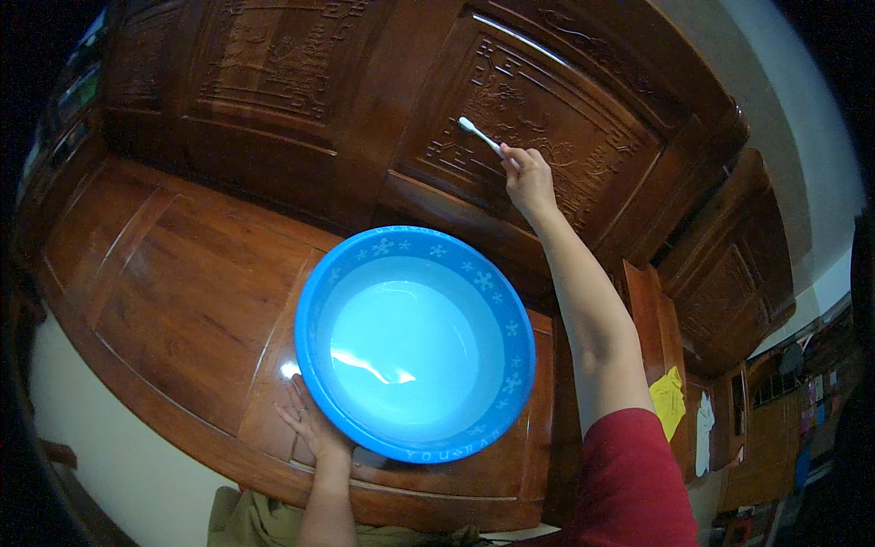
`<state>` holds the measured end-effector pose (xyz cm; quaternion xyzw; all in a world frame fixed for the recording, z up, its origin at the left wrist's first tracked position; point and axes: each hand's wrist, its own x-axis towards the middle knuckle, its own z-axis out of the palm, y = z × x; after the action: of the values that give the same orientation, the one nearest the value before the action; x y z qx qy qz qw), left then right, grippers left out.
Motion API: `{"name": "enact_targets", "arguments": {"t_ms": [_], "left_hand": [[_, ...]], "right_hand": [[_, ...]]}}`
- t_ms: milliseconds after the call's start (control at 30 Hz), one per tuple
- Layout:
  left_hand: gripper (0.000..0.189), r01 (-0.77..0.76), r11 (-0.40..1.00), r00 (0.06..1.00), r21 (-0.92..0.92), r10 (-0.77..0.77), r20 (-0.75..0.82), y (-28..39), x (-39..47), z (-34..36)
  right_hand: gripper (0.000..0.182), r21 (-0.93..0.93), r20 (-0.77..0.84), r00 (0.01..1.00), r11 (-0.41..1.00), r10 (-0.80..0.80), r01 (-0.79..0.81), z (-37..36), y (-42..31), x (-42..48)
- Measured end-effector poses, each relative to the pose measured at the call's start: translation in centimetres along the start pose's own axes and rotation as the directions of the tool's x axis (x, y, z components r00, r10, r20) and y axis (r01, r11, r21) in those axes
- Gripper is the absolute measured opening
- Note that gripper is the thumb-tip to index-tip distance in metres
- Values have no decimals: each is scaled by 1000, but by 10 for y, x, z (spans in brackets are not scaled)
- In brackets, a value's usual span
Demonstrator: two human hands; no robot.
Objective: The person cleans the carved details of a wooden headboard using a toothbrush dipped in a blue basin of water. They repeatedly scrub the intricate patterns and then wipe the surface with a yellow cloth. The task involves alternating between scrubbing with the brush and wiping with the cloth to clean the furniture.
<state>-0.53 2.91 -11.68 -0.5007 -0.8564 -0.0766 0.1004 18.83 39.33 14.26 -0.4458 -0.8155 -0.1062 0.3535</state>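
My right hand (530, 179) pinches the handle of a white toothbrush (484, 137). Its brush head points up and left in front of the carved wooden backrest panel (519, 102); whether the bristles touch the wood I cannot tell. A blue plastic basin (311, 342) with a pale flower pattern stands on a wooden bench seat (198, 294). Water (403, 349) lies in it and reflects a bright light. Beside the basin's lower left rim, my left hand (316, 425) is spread with its fingers apart, partly hidden by the basin.
More carved panels (273, 61) run along the backrest to the left. On the right, a yellow cloth (668, 403) and a white cloth (704, 434) hang by wooden furniture. Pale floor (123, 437) shows beyond the bench's front edge.
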Motion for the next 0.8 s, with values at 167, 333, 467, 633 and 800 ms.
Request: {"name": "enact_targets", "arguments": {"t_ms": [167,333,467,633,800], "left_hand": [[114,95,966,981,-240,-50,187,3,5,-15],[112,155,903,983,-400,-99,157,0,-3,-7],[110,87,931,992,-356,-49,113,0,0,-8],[110,12,973,999,-232,0,52,-3,-3,5],[109,80,962,987,-262,-40,155,-4,-3,5]], "right_hand": [[19,-81,93,996,997,-5,13,-16,36,-35],[25,-74,116,992,996,54,-46,-22,40,-50],[21,-60,70,997,998,30,-26,-5,22,-36],[14,-24,59,997,999,47,-46,13,-2,-21],[16,-51,25,997,996,71,-70,-16,24,-29]]}}
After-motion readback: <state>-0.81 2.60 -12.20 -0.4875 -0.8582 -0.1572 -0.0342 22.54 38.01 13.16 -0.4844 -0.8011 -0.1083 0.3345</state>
